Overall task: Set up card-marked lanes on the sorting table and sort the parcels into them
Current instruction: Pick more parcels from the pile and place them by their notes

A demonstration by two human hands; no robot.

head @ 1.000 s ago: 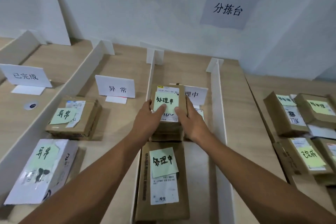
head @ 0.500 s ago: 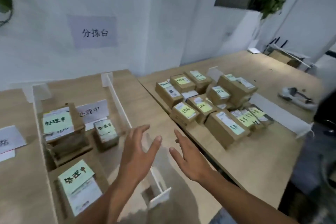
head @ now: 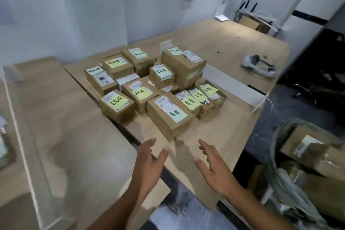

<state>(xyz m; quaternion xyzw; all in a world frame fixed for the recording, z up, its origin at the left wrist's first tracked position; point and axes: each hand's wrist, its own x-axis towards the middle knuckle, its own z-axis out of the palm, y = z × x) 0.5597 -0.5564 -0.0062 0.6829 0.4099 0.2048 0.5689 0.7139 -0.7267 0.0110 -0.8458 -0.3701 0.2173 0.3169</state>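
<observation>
Count: parcels [head: 149, 84], at least eleven brown cardboard boxes in one tight cluster; some lie half under others, so the total is uncertain. Hands, two. White dividers, two: one upright board [head: 233, 85] just right of the cluster, one long rail [head: 20, 127] on the left table [head: 78, 127].

Location: the cluster sits on the right wooden table [head: 233, 136], which butts against the left one. None of these boxes lies beyond the left rail.

Appearance: each visible top carries a printed shipping label plus a handwritten sticky note, yellow or pale green. The front parcel [head: 164, 123] is the nearest and among the largest, its pale green note towards its right end. A taller box [head: 183, 63] stands at the back right.

Hands: left hand [head: 149, 164] and right hand [head: 214, 168] hover over the near edge, palms facing each other, fingers straight and apart, holding nothing. Both are just short of the front parcel, not touching it.

Other: grey-white tool [head: 259, 65] on the far table; a sack [head: 283, 179] with more boxes at lower right
</observation>
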